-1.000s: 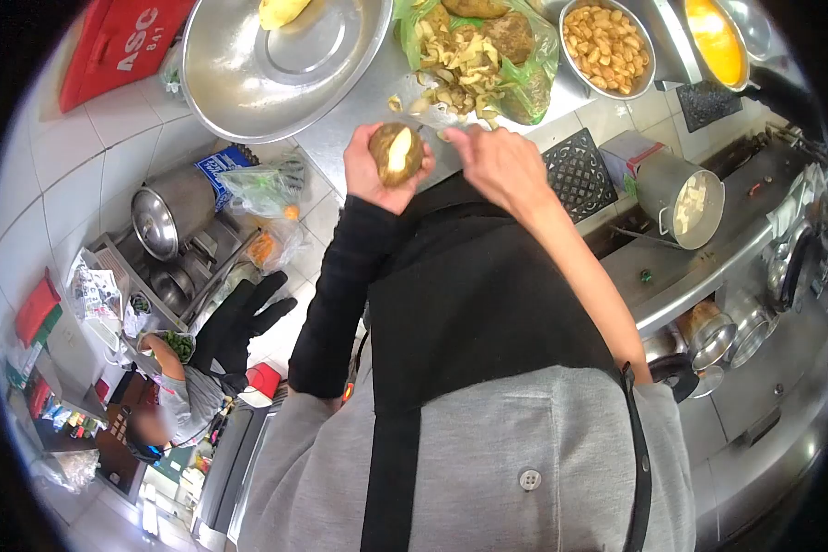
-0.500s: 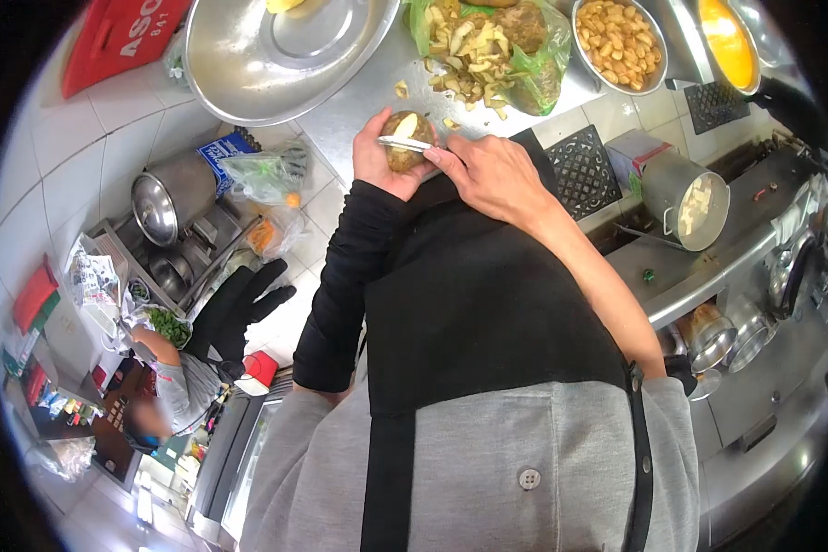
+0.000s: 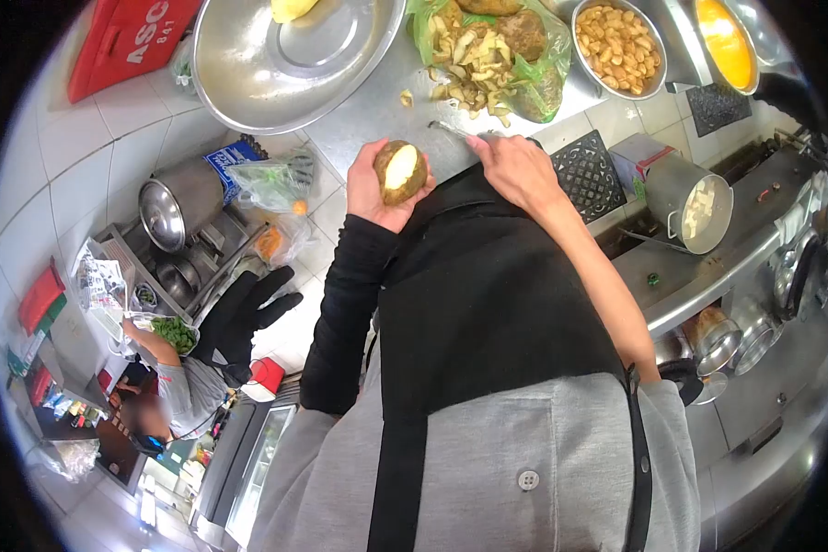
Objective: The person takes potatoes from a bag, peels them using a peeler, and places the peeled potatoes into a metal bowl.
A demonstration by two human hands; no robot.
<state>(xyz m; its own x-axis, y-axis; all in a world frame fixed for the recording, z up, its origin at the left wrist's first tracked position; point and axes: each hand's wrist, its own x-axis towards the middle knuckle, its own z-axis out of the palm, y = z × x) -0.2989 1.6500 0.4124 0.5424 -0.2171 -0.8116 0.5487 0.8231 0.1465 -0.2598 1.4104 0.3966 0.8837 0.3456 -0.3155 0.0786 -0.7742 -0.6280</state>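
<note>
So, left hand [image 3: 370, 191]: curled upward into a cup, fingers along one side and thumb on the other, wrapped around a potato.
Potato [image 3: 401, 173]: cradled in that palm, just off the edge of the counter; oval, with rough, earthy brown skin around a smooth, pale yellow patch shaped like a long leaf.
Right hand [image 3: 520, 175]: fingers bent together, thumb and forefinger pinching the end of a slim metal tool, well apart from the potato's bare patch.
Slim metal tool [image 3: 447, 129]: narrow and grey, reaching out from the fingertips over the counter; blurred, its working end hard to make out.
Counter [image 3: 363, 124]: flat brushed metal with a dull shine, a loose peel [image 3: 406, 97] lying on it.
Green bag [image 3: 535, 106]: thin, crinkled, see-through plastic, spread beneath curled peelings [image 3: 474, 69] and lumpy brown potatoes [image 3: 523, 35].
Wide bowl [image 3: 248, 83]: polished metal, round with sloping walls, a smooth yellow piece [image 3: 293, 7] inside near the far side.
Smaller bowl [image 3: 664, 57]: round metal, heaped with glossy tan chunks [image 3: 618, 46].
Clothing: matte black apron [image 3: 478, 322] over a soft grey shirt [image 3: 497, 469]; a snug, wrinkled black sleeve [image 3: 345, 304] on the left forearm, the right forearm bare.
</note>
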